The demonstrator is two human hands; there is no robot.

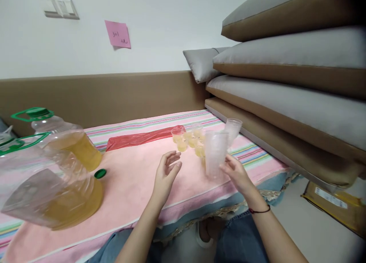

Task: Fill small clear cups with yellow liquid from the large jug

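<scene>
Pinched near its lower right side, a blurred stack of clear plastic cups [215,154] is what I have in the right hand [234,171], while the left hand [166,173] is open with fingers curved, touching nothing. That stack is just in front and to the right of the small filled cups [182,146], and it hides some of them, so I can't count them. I judge a knock the main danger: swinging the tall stack leftward could tip the filled cups, crowded and light on soft pink cloth [134,183], and a loose pinch on slick plastic could let the stack slip. Right of the filled cups, another clear cup [233,129] looks tilted, easy to brush. Left of them lie red plastic film [137,139], then a loose green cap [100,173], with the rear jug [85,150] and front jug [74,205] of yellow liquid farther left; to their right, piled cushions [286,55] narrow my room
</scene>
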